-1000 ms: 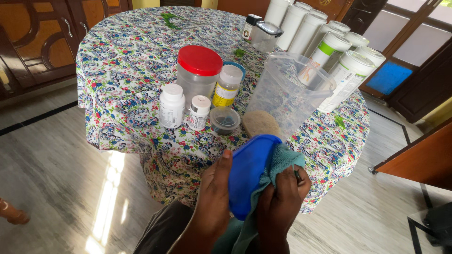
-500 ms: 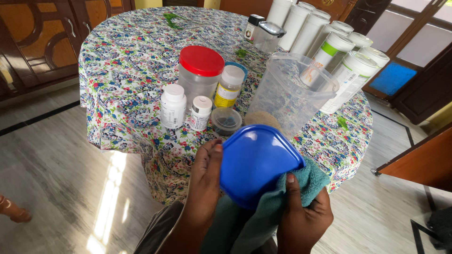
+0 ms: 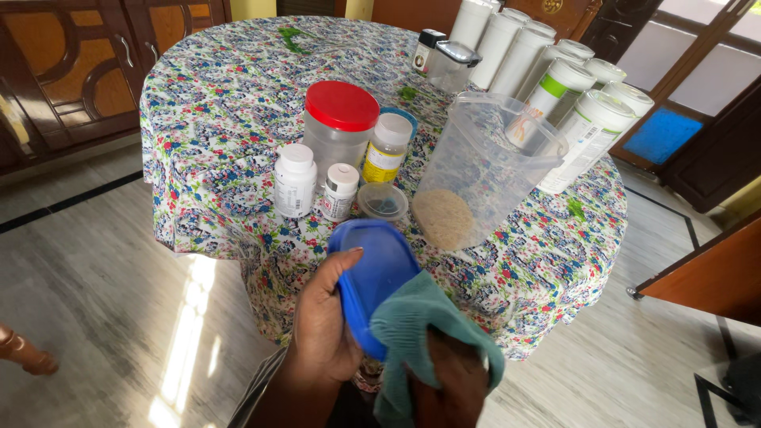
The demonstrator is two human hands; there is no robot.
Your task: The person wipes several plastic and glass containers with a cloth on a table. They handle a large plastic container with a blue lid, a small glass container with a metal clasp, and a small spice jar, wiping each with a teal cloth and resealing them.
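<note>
Both forearms rise from the bottom edge, close together. The left hand is upright, palm turned rightward, its thumb stretched up along what it holds and its fingers curled behind in a firm grip. The right hand sits just beside it, lower, knuckles up, fingers bent and mostly covered, pressing toward the left palm

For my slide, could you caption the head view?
Left hand holds a blue lid; right hand wipes it with a teal cloth.
</note>
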